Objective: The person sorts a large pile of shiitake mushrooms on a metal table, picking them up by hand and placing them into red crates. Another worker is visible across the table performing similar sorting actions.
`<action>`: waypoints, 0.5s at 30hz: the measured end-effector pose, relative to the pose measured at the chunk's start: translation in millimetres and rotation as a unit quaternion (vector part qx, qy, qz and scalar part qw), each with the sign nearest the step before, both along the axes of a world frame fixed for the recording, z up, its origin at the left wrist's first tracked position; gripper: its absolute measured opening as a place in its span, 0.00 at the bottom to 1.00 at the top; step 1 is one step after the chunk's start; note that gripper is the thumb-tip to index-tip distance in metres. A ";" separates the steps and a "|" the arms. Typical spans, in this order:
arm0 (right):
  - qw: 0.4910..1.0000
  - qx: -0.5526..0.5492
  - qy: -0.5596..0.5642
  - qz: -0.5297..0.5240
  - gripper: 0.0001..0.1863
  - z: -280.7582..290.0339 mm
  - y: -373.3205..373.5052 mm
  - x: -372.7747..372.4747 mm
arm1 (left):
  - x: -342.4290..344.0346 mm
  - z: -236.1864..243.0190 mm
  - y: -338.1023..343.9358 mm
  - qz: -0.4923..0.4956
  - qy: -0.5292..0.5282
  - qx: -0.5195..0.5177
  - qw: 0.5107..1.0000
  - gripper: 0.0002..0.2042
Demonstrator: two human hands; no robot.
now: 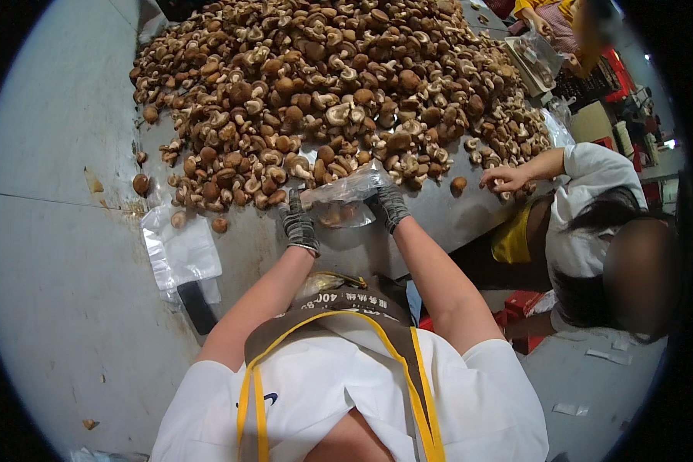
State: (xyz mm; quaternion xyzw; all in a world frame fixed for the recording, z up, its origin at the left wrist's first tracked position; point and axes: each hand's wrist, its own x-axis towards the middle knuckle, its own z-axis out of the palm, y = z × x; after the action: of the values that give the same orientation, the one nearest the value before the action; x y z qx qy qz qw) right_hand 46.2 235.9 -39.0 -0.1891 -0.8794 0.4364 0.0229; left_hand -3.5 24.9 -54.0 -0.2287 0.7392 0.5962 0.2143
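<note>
A clear plastic bag (346,192) is stretched between my two hands at the near edge of the mushroom heap, with a few brown mushrooms (337,214) showing through its film. My left hand (299,225), in a grey striped glove, grips the bag's left side. At the bag's right end my right hand (390,206), gloved alike, is closed on the film; its fingertips are partly hidden. Just beyond the bag, the large heap of shiitake mushrooms (339,100) spreads over the metal table (246,254).
Left of my left arm lies a stack of flat plastic bags (181,250) with a dark flat object (198,306) on it. A co-worker's bare hand (507,179) reaches the heap's right edge. Farther back right, another person's hand (543,29) is near a pale tray (527,65).
</note>
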 end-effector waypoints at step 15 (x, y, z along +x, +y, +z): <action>0.944 -0.325 -0.052 0.013 0.24 -8.5 17.5 -82.4 | -86.9 -2.5 -3.1 -0.168 0.240 -0.023 0.956 0.13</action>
State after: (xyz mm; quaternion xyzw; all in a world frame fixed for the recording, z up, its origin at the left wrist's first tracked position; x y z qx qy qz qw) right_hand -36.2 253.4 -47.4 -0.1972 -0.6924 0.6880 -0.0916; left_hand -90.4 21.8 -56.5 0.0438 0.8100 0.5719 0.1221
